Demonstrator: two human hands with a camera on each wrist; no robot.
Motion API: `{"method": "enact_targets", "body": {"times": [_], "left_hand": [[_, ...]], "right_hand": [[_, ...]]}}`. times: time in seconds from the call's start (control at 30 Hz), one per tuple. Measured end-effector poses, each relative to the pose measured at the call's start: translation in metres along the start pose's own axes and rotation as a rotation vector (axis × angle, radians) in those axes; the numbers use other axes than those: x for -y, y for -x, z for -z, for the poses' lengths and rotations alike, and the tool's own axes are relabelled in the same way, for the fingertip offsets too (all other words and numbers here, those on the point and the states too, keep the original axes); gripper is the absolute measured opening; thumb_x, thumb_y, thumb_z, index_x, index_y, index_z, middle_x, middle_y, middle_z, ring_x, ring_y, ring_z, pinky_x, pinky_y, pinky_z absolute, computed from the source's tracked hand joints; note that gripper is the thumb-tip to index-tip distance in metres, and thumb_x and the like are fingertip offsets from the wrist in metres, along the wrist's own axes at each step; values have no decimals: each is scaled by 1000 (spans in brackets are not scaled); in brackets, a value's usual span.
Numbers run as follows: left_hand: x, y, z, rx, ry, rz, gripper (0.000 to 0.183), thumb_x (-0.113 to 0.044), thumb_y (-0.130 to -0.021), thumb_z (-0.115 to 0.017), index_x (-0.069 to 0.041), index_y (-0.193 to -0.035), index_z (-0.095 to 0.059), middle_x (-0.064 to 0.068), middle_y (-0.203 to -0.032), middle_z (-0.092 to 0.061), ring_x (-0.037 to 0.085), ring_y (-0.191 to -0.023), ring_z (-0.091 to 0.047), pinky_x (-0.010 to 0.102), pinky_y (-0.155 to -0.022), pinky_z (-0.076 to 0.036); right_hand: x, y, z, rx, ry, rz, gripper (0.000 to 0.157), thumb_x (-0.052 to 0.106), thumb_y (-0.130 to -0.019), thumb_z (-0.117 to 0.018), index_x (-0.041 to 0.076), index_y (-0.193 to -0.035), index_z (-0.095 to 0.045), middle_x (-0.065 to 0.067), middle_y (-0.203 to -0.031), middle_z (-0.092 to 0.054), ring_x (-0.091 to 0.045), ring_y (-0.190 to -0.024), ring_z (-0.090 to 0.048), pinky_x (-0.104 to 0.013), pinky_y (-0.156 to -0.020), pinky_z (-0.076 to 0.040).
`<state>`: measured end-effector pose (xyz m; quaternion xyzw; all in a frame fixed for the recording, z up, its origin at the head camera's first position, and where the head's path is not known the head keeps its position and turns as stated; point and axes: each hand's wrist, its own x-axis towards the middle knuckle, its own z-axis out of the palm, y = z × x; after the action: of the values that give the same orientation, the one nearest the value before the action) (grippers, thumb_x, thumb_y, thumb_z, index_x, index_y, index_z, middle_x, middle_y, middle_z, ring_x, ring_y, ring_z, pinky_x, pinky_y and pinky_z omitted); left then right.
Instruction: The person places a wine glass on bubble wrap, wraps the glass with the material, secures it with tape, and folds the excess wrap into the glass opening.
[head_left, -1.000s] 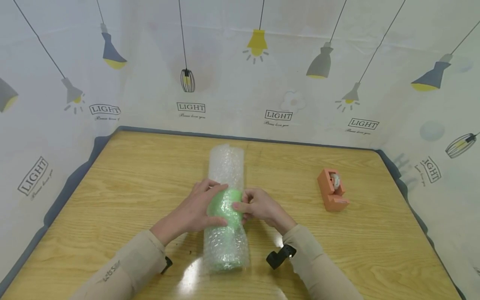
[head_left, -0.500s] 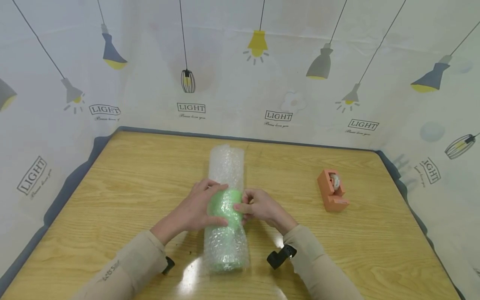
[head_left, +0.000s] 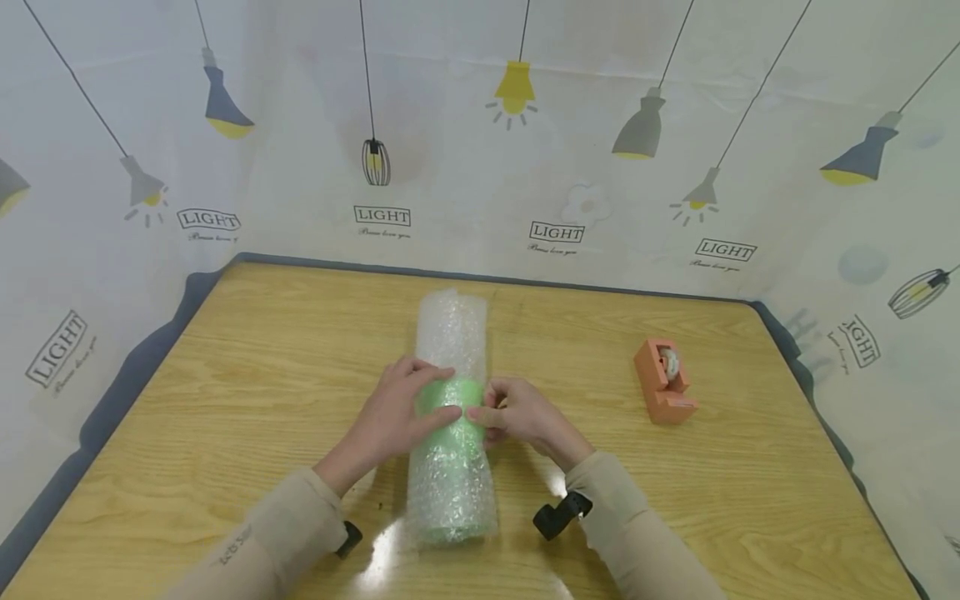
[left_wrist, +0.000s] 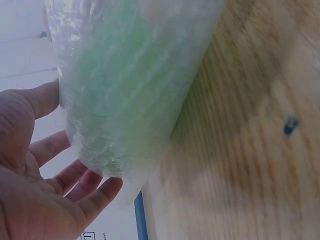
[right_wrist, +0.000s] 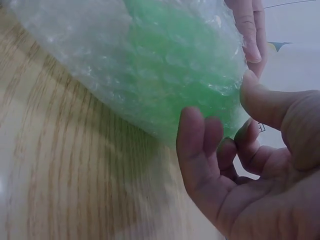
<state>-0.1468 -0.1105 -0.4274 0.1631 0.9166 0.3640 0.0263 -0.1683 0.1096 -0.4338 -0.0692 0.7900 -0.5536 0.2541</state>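
Note:
A long roll of bubble wrap [head_left: 451, 500] lies lengthwise on the table, with something green [head_left: 471, 390] showing through around its middle. In the head view my left hand [head_left: 390, 412] rests on the roll from the left, its thumb stretched across the top toward the right thumb. The left wrist view shows that hand's fingers [left_wrist: 50, 147] spread, their tips against the plastic. My right hand [head_left: 521, 415] is at the roll's right side, thumb on the top, other fingers curled at the edge, pinching the wrap. In the right wrist view the curled fingers [right_wrist: 195, 145] sit beside the green part.
An orange tape dispenser [head_left: 663, 392] with a roll of tape stands on the right of the wooden table [head_left: 300, 333]. A pale curtain [head_left: 465, 183] printed with lamps stands around the table's back and sides. Each wrist carries a black strap.
My left thumb has moved up and right along the roll, close to the right thumb, and the left forearm has shifted slightly right. The right hand and the roll stay nearly still.

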Motion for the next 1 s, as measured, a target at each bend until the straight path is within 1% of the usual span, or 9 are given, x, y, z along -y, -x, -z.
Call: {"method": "enact_targets", "body": {"times": [0.17, 0.27, 0.43, 0.57, 0.7, 0.8, 0.87, 0.93, 1.0], "left_hand": [[-2, -2, -1, -13, 18, 26, 55, -36, -92, -79, -16, -141, -64, 7, -127, -58, 26, -112, -53, 43, -86, -54], [-2, -1, -1, -20, 54, 55, 64, -36, -91, -81, -15, -146, -58, 10, -135, -56, 28, -114, -56, 46, -89, -55], [-2, 1, -3, -32, 153, 175, 90, -38, -88, -84, -9, -158, -36, 18, -153, -39, 38, -128, -53, 52, -98, -55], [-1, 0, -4, -15, 213, 276, 105, -42, -85, -85, -5, -162, -24, 21, -152, -35, 38, -123, -55, 48, -93, -58], [1, -2, -2, 38, 287, 306, 96, -43, -86, -84, -2, -156, -34, 21, -143, -51, 36, -115, -64, 44, -86, -61], [3, -3, 0, 94, 311, 341, 91, -49, -86, -82, 0, -151, -42, 21, -135, -62, 36, -114, -67, 48, -89, -61], [3, -3, 1, 134, 304, 385, 93, -56, -85, -80, 0, -151, -44, 22, -133, -64, 36, -114, -66, 50, -91, -59], [4, -3, 2, 168, 309, 419, 94, -60, -85, -78, 0, -150, -46, 22, -134, -64, 37, -116, -66, 53, -94, -58], [5, -3, 2, 184, 319, 436, 91, -61, -85, -77, -1, -148, -49, 21, -134, -64, 37, -117, -65, 54, -95, -57]], "right_hand": [[-2, 0, 0, -25, 19, 6, 28, 10, -96, -74, 5, -80, -51, -7, -85, -55, -20, -68, -64, -36, -68, -62], [-4, 1, -1, -35, 32, 32, 27, 10, -96, -73, 4, -81, -51, -7, -86, -55, -20, -68, -64, -35, -67, -61], [-6, 1, -3, -68, 66, 42, 25, 12, -96, -74, 2, -84, -54, -10, -89, -58, -21, -69, -65, -34, -66, -60], [-10, 0, -3, -77, 60, 26, 24, 14, -96, -75, 2, -89, -56, -12, -93, -59, -23, -71, -67, -34, -67, -61], [-13, -2, 0, -50, 14, 4, 25, 16, -96, -75, 0, -94, -55, -14, -98, -59, -24, -76, -70, -38, -72, -63], [-15, -2, 1, -26, -19, -23, 29, 18, -97, -74, -4, -105, -57, -16, -103, -62, -26, -79, -72, -40, -75, -63], [-15, -2, 2, -10, -25, -29, 38, 20, -98, -73, -9, -117, -57, -20, -108, -65, -26, -80, -73, -40, -77, -63], [-16, -2, 3, 20, -49, -28, 47, 20, -100, -71, -13, -128, -54, -24, -113, -67, -26, -82, -73, -42, -80, -63], [-16, -2, 4, 45, -67, -18, 52, 19, -101, -70, -15, -135, -51, -26, -117, -67, -25, -85, -73, -42, -82, -63]]}}
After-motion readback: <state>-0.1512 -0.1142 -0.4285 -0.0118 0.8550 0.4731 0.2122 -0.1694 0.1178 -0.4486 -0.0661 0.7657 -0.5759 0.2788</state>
